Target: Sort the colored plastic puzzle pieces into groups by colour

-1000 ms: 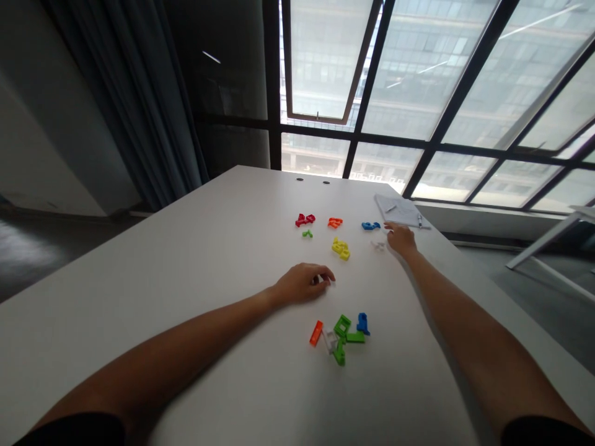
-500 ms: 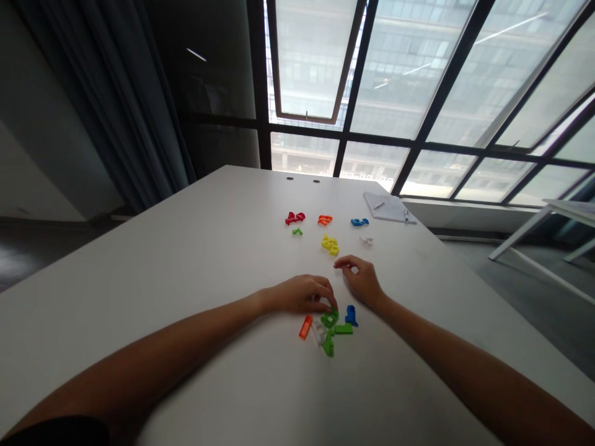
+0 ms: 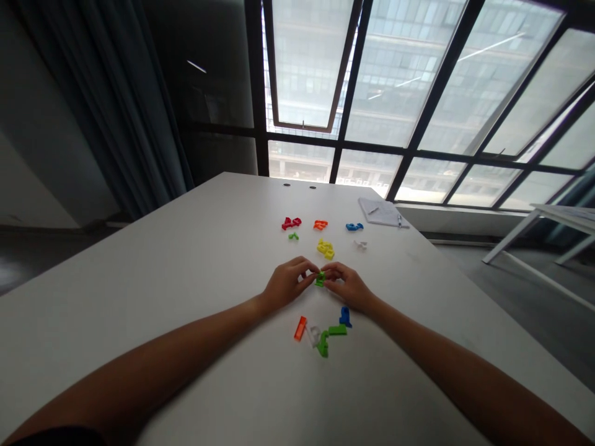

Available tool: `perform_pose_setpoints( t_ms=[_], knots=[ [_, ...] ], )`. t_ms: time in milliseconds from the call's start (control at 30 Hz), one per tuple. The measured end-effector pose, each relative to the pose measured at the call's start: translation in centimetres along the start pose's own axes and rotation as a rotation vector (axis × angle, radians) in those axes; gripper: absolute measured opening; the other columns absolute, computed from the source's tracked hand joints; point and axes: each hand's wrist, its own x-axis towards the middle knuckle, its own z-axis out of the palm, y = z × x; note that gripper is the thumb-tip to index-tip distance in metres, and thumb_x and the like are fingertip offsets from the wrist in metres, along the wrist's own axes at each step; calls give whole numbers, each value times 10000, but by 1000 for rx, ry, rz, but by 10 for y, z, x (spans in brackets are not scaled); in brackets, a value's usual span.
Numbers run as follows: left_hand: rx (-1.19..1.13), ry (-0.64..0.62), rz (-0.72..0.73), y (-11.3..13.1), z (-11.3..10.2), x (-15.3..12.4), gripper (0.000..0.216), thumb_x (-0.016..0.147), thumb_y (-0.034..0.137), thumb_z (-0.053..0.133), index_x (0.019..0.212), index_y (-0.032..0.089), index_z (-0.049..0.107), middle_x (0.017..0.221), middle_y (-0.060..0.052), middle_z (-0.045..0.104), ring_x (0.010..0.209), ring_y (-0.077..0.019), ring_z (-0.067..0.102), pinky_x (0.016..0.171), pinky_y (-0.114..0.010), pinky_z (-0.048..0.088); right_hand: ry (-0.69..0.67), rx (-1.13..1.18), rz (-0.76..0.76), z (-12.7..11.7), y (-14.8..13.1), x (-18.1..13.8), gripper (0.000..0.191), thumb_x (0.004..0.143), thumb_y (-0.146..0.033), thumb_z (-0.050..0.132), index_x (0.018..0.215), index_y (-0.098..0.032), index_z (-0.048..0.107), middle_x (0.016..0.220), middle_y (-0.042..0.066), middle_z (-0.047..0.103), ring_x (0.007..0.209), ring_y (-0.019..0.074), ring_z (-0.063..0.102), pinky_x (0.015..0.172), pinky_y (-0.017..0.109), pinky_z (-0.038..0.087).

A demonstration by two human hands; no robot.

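Between my two hands is a small green plastic piece [image 3: 320, 279], pinched from both sides above the white table. My left hand [image 3: 290, 282] grips its left side with thumb and fingers. On the other side, my right hand [image 3: 346, 284] has its fingertips closed on the same piece. Nearer to me lie an orange bar [image 3: 300, 328], a white piece [image 3: 313, 336], a curved green piece [image 3: 323, 344], a flat green block [image 3: 338, 330] and a blue piece [image 3: 345, 316]. Just beyond the hands sits a cluster of yellow pieces [image 3: 326, 249].
Farther back on the table [image 3: 223, 248] are red pieces [image 3: 291, 223], orange pieces [image 3: 320, 225], blue pieces [image 3: 354, 227], a small green piece [image 3: 293, 236] and white pieces [image 3: 361, 245]. A paper pad [image 3: 383, 212] with pens lies at the right edge.
My left hand has lifted the green piece from the near pile and carried it forward. My right hand has come in from the right and closed on it too.
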Motion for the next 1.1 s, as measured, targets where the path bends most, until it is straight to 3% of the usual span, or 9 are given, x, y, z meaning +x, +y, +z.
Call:
perform_pose_setpoints(
  t_ms=[267, 433, 600, 667, 800, 867, 967, 1100],
  knots=[
    [-79, -60, -105, -3, 2, 3, 292, 914, 471, 697, 1052, 218, 655, 996, -25, 710, 873, -170, 696, 673, -248, 551, 139, -251, -170, 3, -10, -3, 165, 861, -255, 694, 1023, -225, 686, 987, 48, 735, 912, 214, 684, 833, 373, 553],
    [-89, -97, -97, -4, 3, 2, 428, 902, 485, 705, 1240, 240, 611, 1020, -30, 728, 888, -180, 694, 713, -270, 571, 143, -353, -355, 6, -13, -5, 145, 913, -251, 664, 1053, -228, 693, 1017, 63, 718, 957, 217, 666, 866, 376, 550],
    [122, -114, -62, -17, -9, 7, 339, 976, 443, 602, 1274, 291, 661, 1146, -42, 726, 979, -208, 679, 803, -308, 566, 191, -254, -214, -6, -9, -1, 174, 935, -292, 637, 1076, -205, 690, 1010, 72, 727, 884, 200, 676, 822, 357, 557],
    [283, -75, -69, -31, -20, 12, 294, 990, 423, 580, 1229, 295, 693, 1173, -45, 722, 1057, -239, 652, 886, -353, 546, 56, -194, -112, -17, -13, 1, 178, 935, -328, 638, 1037, -198, 704, 976, 65, 736, 847, 191, 681, 808, 346, 556],
    [511, 37, -183, -68, -39, 21, 267, 963, 391, 620, 1180, 284, 733, 1207, -75, 692, 1159, -296, 580, 968, -407, 501, -504, -257, -17, -37, -41, 3, 244, 867, -401, 741, 1033, -222, 741, 1029, 40, 745, 931, 200, 670, 861, 331, 517],
    [556, 57, -254, -81, -42, 23, 309, 946, 387, 639, 1227, 285, 720, 1140, -87, 694, 1098, -296, 593, 956, -410, 497, -691, -354, -29, -39, -57, 0, 356, 788, -418, 822, 1085, -240, 742, 1093, 42, 728, 1021, 225, 643, 921, 340, 488],
    [519, 39, -323, -88, -40, 23, 474, 919, 361, 665, 1376, 248, 609, 1021, -67, 724, 998, -277, 630, 925, -389, 498, -826, -481, -79, -33, -72, -7, 395, 728, -362, 869, 1083, -241, 743, 1072, 55, 708, 1062, 254, 602, 929, 352, 469],
    [475, 13, -329, -82, -37, 20, 602, 897, 314, 660, 1463, 214, 482, 1020, -55, 755, 998, -276, 659, 893, -373, 503, -845, -501, -79, -28, -76, -13, 299, 784, -197, 786, 1076, -243, 737, 996, 39, 703, 1002, 228, 606, 907, 342, 467]
  ],
)
